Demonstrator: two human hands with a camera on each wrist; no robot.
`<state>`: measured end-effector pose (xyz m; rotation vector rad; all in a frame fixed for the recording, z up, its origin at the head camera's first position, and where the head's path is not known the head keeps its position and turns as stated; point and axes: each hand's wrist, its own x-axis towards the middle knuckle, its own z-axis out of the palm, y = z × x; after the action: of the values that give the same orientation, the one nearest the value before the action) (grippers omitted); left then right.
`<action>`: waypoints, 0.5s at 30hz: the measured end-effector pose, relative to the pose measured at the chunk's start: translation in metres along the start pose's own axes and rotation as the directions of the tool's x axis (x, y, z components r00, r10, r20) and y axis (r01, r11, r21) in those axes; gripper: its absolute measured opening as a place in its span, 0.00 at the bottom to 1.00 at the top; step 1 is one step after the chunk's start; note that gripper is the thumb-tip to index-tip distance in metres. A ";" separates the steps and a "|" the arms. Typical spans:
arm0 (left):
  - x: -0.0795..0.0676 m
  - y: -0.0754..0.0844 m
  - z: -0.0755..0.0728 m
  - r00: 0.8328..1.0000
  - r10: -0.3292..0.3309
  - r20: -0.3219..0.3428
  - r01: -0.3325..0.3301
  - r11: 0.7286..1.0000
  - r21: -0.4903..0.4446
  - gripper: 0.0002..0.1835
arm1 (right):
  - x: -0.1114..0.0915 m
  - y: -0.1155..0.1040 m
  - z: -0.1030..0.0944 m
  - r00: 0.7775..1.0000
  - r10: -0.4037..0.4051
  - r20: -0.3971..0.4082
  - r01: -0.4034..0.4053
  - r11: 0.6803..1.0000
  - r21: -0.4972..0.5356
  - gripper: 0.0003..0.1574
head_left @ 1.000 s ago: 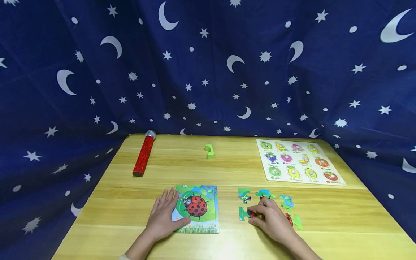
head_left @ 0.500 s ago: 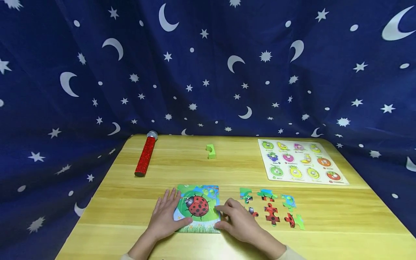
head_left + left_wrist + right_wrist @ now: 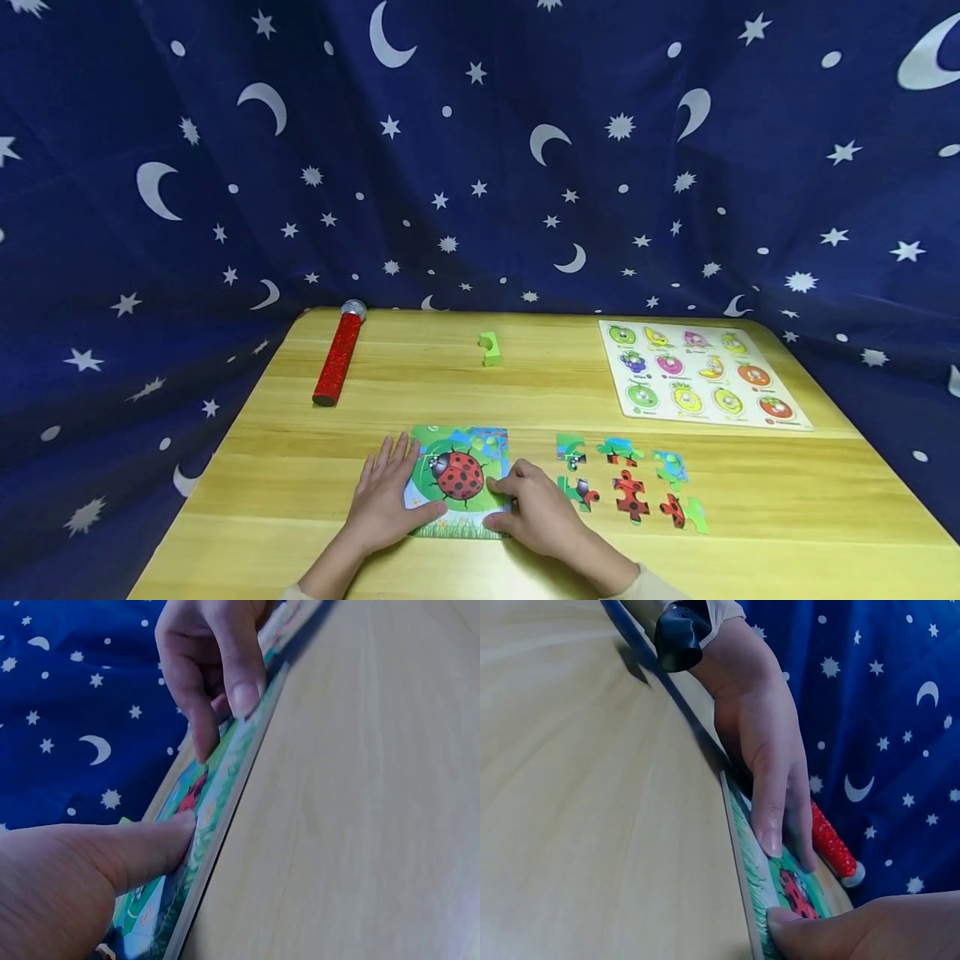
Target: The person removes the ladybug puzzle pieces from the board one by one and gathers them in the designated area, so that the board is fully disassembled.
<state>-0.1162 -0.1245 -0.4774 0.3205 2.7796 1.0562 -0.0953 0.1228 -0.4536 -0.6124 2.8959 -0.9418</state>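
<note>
A ladybug jigsaw board (image 3: 465, 454) lies flat on the table between the two hands. My left hand (image 3: 386, 504) rests along its left side, fingers straight, the thumb lying over its lower part. From the right, my right hand (image 3: 543, 512) touches the board with index fingertip and thumb tip, which stand apart; I make out no loose piece between them. Its other fingers are bent under and partly hidden. Right of that hand lie several loose jigsaw pieces, among them a red centre piece (image 3: 632, 497) and a green-and-blue corner piece (image 3: 671, 469).
A red glitter microphone (image 3: 339, 358) lies at the back left. Near the back middle stands a small green notched block (image 3: 490, 348). A white fruit peg board (image 3: 701, 375) lies at the back right. Behind the table hangs a dark blue curtain (image 3: 465, 158) with moons and stars.
My right hand has moved left from the loose pieces to the board's right side, then shifted slightly further in. The pieces it covered now show. My left hand keeps its place on the board.
</note>
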 end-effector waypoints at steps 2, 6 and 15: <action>0.000 0.000 0.001 1.000 0.004 -0.005 -0.004 1.000 -0.006 0.55 | 0.000 -0.001 -0.001 1.000 0.004 0.004 -0.004 1.000 0.007 0.33; 0.000 0.000 0.004 0.999 0.016 -0.028 -0.016 1.000 0.013 0.54 | 0.000 -0.001 -0.001 1.000 0.006 0.009 -0.006 1.000 -0.005 0.33; 0.001 0.001 0.011 0.998 0.001 -0.057 0.002 0.999 0.052 0.57 | 0.000 0.004 -0.001 1.000 -0.020 0.009 0.020 0.999 0.038 0.31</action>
<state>-0.1148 -0.1166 -0.4846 0.3005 2.8615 1.0094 -0.0969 0.1262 -0.4555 -0.6430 2.8617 -0.9904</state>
